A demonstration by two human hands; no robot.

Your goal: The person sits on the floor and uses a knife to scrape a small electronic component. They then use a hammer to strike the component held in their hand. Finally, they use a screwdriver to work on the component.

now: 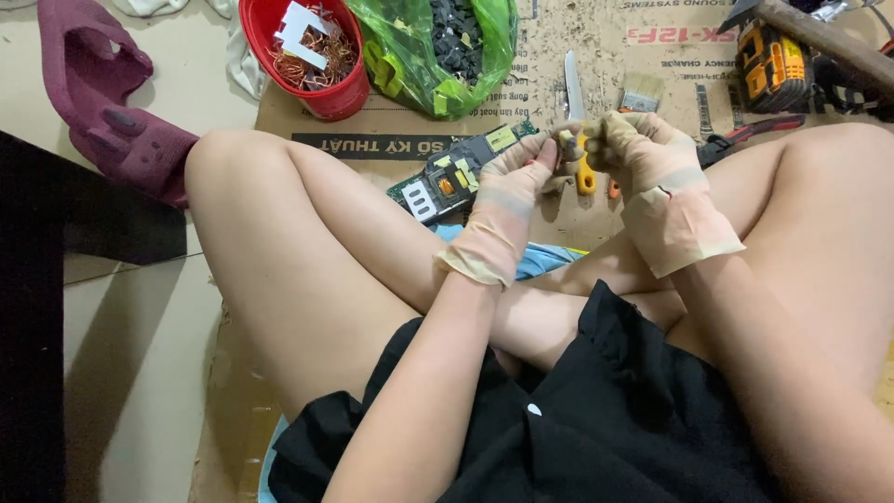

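Two hands: both gloved, raised together over the crossed legs, fingertips meeting above the cardboard (391, 121).
Left hand (517, 177): fingers curled and pinched on a small pale part (565, 138), held between the two hands.
Right hand (638, 149): fingers closed on the same part from the other side; thumb and forefinger touch it.
Part: tiny and partly hidden by the fingertips, so its kind is hard to tell; it may be a small component with a yellowish face.
Circuit board (456, 172): green, with yellow-taped pieces on it, lying flat on the cardboard just beside the left hand.
Knife (577, 102): blade pointing away, yellow handle behind the hands, on the cardboard.
Brush (643, 91): small, lying near the knife's right.
Red bucket (312, 56): holds copper wire and white scraps, far side of the cardboard.
Green bag (438, 47): open, full of dark pieces, just beside the bucket.
Slippers (107, 102): maroon, on the floor at the left.
Drill (773, 65): yellow and black, top right corner.
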